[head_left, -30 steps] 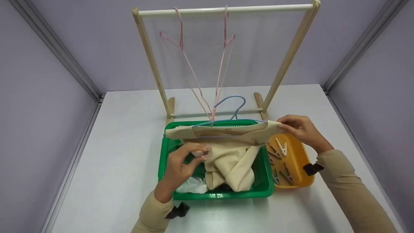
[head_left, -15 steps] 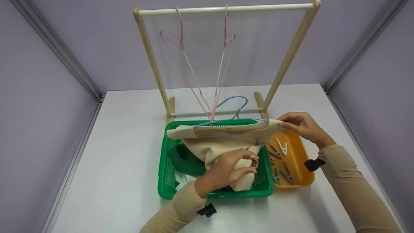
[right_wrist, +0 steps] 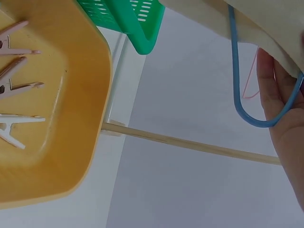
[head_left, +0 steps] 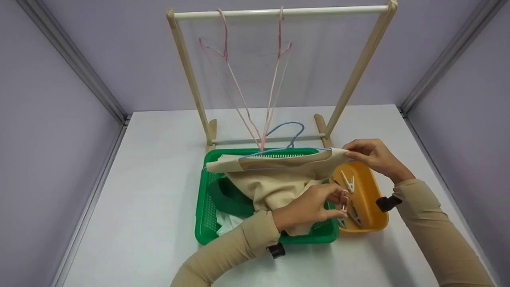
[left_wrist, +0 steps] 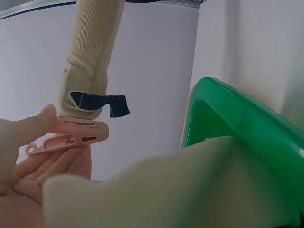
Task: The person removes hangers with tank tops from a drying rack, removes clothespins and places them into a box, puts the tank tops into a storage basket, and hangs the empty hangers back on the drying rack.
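Between thumb and fingertips, my left hand (head_left: 306,207) pinches a pink clothespin (left_wrist: 90,132), raised over the right edge of the green basket (head_left: 201,215). My right hand (head_left: 374,158) grips the right shoulder of a beige garment (head_left: 275,179), at the end of a blue hanger (right_wrist: 236,66). That hanger runs through the garment's neck, with its hook standing up behind. The garment's lower part drops in folds into the basket, partly hidden by my left forearm. Dark green cloth (head_left: 229,199) and white cloth (head_left: 227,222) also lie in the basket.
An orange tub (head_left: 376,199) with several clothespins (right_wrist: 21,118) stands right of the basket. Behind rises a wooden rack whose white rail (head_left: 326,11) carries two pink hangers (head_left: 226,40). Walls close off the white table (head_left: 119,179) at the back and sides.
My left hand has moved right across the front of the garment with the clothespin, from the basket's left half to its right edge. The right hand keeps its grip almost unmoved.
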